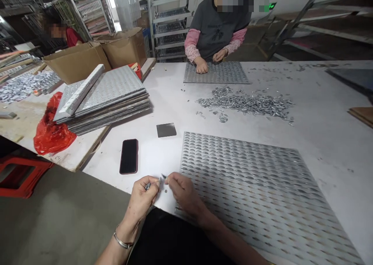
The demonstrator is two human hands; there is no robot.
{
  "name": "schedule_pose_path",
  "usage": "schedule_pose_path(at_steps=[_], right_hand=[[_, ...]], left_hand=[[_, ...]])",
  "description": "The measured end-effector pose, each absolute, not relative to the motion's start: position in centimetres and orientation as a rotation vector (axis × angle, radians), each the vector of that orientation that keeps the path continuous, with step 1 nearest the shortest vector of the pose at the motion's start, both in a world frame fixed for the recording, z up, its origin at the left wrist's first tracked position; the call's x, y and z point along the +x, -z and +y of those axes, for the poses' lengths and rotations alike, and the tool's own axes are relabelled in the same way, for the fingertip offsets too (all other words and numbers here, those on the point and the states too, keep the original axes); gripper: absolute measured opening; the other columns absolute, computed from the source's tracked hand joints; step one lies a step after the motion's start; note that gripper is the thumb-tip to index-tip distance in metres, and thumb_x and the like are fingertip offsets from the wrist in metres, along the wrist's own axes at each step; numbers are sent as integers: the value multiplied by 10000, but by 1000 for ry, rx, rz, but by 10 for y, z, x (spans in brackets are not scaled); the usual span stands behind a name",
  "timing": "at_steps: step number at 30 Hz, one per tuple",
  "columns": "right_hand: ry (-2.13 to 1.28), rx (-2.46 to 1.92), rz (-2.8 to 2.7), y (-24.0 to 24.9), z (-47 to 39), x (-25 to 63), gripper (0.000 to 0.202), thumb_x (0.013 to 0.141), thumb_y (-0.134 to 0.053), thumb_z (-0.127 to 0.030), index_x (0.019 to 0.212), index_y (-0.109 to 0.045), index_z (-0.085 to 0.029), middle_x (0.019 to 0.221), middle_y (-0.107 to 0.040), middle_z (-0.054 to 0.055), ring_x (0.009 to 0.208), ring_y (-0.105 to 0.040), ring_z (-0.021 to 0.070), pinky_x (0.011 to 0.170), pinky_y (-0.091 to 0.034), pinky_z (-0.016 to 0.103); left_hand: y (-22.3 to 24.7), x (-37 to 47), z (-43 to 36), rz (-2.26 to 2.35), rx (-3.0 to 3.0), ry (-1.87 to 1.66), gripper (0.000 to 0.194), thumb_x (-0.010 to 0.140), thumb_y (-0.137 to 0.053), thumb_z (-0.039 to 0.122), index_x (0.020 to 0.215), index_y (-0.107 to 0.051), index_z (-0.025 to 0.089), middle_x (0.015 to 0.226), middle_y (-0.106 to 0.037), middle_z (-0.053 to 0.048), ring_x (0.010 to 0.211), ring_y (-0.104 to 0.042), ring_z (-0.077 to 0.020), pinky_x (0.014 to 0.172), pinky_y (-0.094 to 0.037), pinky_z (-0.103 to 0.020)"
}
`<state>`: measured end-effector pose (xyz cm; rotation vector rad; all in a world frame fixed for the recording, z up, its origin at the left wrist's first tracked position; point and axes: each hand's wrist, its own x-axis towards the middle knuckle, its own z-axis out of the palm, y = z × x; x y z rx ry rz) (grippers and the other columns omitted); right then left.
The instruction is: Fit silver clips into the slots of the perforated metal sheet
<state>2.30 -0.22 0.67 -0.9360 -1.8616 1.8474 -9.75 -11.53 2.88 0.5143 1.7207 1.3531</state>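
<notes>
My left hand is closed around a few small silvery oval pieces, with one pinched at its fingertips. Close beside it, my right hand pinches a thin dark pointed piece, too small to name surely. Both hands are above the near table edge. Under my right forearm lies a large metal plate with rows of leaf-shaped slots. Its far rows hold shiny oval pieces, while the near rows show brownish slots. One small dark piece is on the table between my hands.
A phone and a small dark card lie to the left. Beyond the plate spreads a pile of oval pieces. Opposite, a co-worker handles another plate. Stacked plates, cardboard boxes and a red bag stand left.
</notes>
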Motion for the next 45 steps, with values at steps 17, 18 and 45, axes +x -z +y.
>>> schedule_pose_path(at_steps=[17,18,45], right_hand=[[-1857,-843,-2036,-16,-12,14,215,850,-462,-281,676,-556,-197,533,-428,-45,595,-444,132,551,-323,231],[-1872,-841,-2026,-16,-12,14,216,850,-461,-281,676,-556,-197,526,-423,-44,590,-442,132,546,-320,230],[-1857,-790,-2057,-18,-14,14,227,844,-458,-281,657,-548,-190,565,-467,-33,611,-458,132,573,-329,243]], left_hand=[[-24,-101,-119,1700,467,-1372,277,808,-651,420,701,-594,171,380,-374,95,357,-238,-55,384,-154,-201],[-24,-101,-119,1699,469,-1372,276,809,-650,419,701,-592,171,381,-372,95,359,-236,-55,385,-154,-201],[-20,-101,-124,1669,514,-1391,248,867,-612,379,748,-611,161,393,-358,101,377,-241,-55,399,-170,-202]])
